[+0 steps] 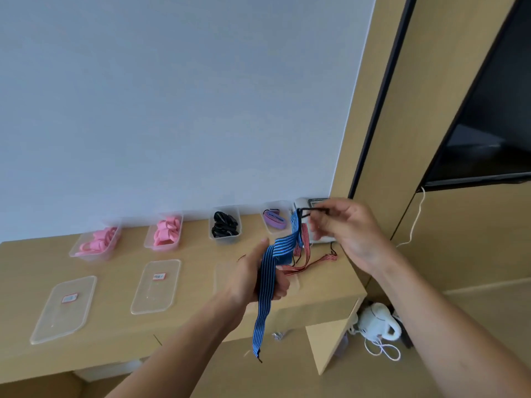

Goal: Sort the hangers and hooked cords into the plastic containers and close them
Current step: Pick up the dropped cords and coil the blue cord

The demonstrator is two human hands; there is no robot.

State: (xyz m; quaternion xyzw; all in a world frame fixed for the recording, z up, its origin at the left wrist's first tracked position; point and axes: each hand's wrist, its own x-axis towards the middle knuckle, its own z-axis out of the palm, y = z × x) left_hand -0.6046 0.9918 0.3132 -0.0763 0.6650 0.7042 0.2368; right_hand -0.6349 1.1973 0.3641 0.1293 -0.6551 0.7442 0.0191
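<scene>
Two hands on the blue striped cord [265, 305], held above the table [115, 271]: left hand [253, 280] grips its middle, right hand [350, 231] pinches the black hook [311, 210] at its top end. Red striped cord [316, 261] lies on the table below.

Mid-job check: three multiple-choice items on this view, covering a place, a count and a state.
1. The red striped cords lie: A in a container; B on the desk; C on the floor.
2. Open containers by the wall: A two; B three; C four.
3. The blue striped cord is: A held in both hands; B in a container; C on the wall.
1 B: they sprawl on the desk's right end. 2 C: two hold pink pieces, one black, one purple. 3 A: left hand grips its middle, right hand pinches its hook.
</scene>
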